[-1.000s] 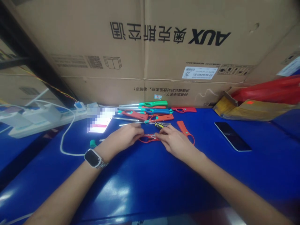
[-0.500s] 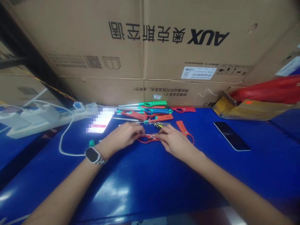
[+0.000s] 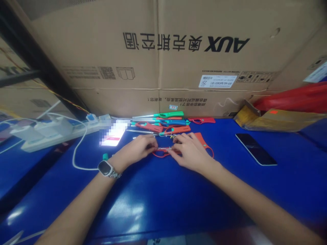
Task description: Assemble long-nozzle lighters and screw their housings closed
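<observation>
My left hand [image 3: 139, 149] and my right hand [image 3: 189, 151] meet over a red lighter shell [image 3: 161, 152] lying on the blue table [image 3: 163, 197]. Both hands pinch its ends, fingers curled; small wires and inner parts show between the fingertips. A second red shell half [image 3: 204, 143] lies just right of my right hand, partly under its fingers. A watch [image 3: 106, 168] sits on my left wrist. Behind the hands lies a pile of long-nosed lighters [image 3: 163, 122] in green, blue and red.
A big cardboard box [image 3: 163, 58] walls off the back. A lit phone [image 3: 113, 136] with a white cable lies at left near a power strip [image 3: 46, 132]. A dark phone [image 3: 255, 149] lies at right, a yellow and red bag [image 3: 281, 115] behind it.
My right hand has slid slightly left and forward over the red shell, now covering part of the loose shell half. The view shifted a little; the left hand stays put.
</observation>
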Tool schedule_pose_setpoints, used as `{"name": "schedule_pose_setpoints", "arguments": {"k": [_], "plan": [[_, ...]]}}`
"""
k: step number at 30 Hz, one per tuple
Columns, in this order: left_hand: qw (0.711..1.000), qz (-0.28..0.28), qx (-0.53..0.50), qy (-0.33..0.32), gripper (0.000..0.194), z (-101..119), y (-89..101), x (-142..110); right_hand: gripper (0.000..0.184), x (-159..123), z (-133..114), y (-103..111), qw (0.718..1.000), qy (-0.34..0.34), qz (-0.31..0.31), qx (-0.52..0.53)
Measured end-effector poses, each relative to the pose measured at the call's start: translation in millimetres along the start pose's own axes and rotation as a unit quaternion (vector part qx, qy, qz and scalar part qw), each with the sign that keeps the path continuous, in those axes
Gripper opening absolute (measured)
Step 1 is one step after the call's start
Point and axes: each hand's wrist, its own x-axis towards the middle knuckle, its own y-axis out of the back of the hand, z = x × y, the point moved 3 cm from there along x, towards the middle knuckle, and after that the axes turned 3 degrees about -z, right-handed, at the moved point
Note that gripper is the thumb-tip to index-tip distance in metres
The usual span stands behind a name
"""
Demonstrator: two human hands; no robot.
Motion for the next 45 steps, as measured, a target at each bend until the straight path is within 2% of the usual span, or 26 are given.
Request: {"name": "schedule_pose_setpoints", "arguments": {"k": [3,6,9,15,22,27,37,45], "plan": [[1.0,0.008,0.006,-0.006,0.012,0,-0.6,-1,0.021,17,-3,-2,1.0,0.017,-0.015,-0.02],[1.0,0.007,0.01,-0.005,0.013,2,-1.3,-1,0.014,30,-7,-5,0.997,0.067,-0.036,-0.01],[1.0,-0.002,0.017,-0.006,0.015,3,-0.6,-2,0.016,34,-9,-9,0.994,0.096,-0.059,-0.005],[0.999,-0.021,0.03,0.006,0.01,7,1.2,-5,0.015,29,-10,-14,0.996,0.077,-0.036,0.021],[0.999,0.0,0.028,0.016,0.011,3,-3.5,1,0.019,30,-11,-18,0.995,0.089,-0.048,0.005],[1.0,0.0,0.03,0.001,0.013,5,-1.9,0,0.015,29,-11,-20,0.995,0.092,-0.023,0.023],[0.999,-0.004,0.043,-0.017,0.011,9,1.9,-1,0.016,28,-10,-16,0.994,0.095,-0.042,0.038],[0.998,0.0,0.06,-0.013,0.012,11,0.5,0,0.012,28,-6,-19,0.992,0.102,-0.024,0.075]]}}
